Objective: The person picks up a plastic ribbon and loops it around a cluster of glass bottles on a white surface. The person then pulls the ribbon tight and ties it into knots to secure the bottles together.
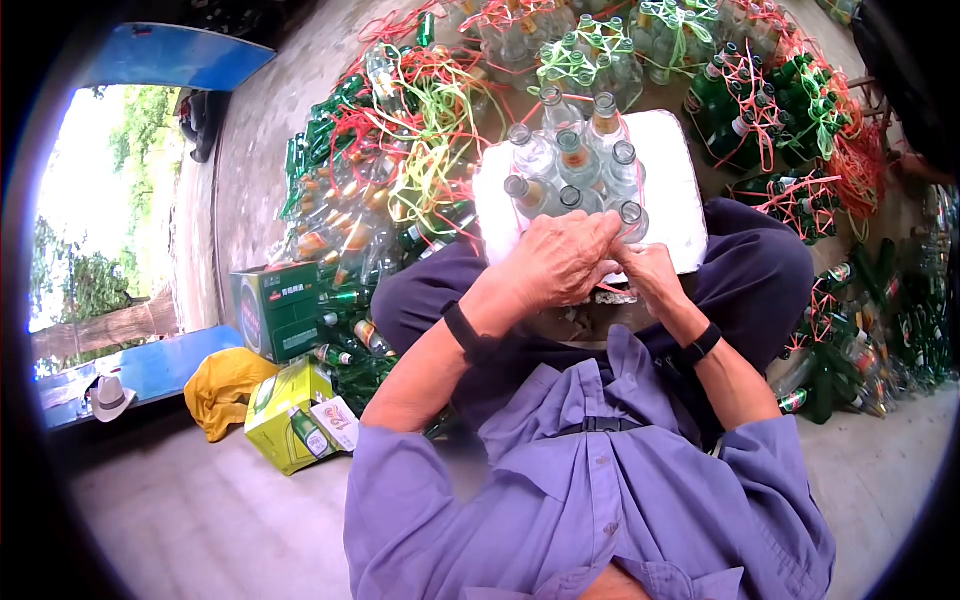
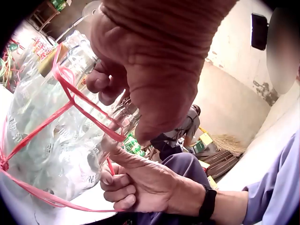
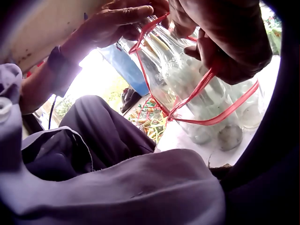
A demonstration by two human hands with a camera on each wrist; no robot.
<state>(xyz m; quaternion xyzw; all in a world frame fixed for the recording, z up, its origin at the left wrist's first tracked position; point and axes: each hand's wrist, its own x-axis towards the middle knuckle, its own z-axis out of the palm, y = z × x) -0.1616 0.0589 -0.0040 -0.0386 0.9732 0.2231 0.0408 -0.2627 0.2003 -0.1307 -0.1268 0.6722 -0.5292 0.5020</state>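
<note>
Several clear glass bottles (image 1: pixel 572 165) stand upright in a cluster on a white pad (image 1: pixel 680 190). Red strap (image 2: pixel 51 112) (image 3: pixel 206 84) runs around their necks and sides, knotted at one side. My left hand (image 1: pixel 560 260) (image 2: pixel 154 61) (image 3: pixel 112 26) curls its thumb and fingers about the neck of a near bottle (image 2: pixel 126 115); exactly what its fingertips pinch is partly hidden. Right beside it, my right hand (image 1: pixel 652 280) (image 2: pixel 145 185) (image 3: pixel 229 37) has its fingers curled on the red strap, close against the same bottle.
Strapped green and clear bottles (image 1: pixel 735 110) surround the pad behind and to the right. Tangled strap (image 1: pixel 430 140) lies over bottles at the left. A green box (image 1: pixel 278 310), a yellow-green carton (image 1: pixel 290 415) and a yellow cloth (image 1: pixel 222 385) are on the left. Crossed legs flank the pad.
</note>
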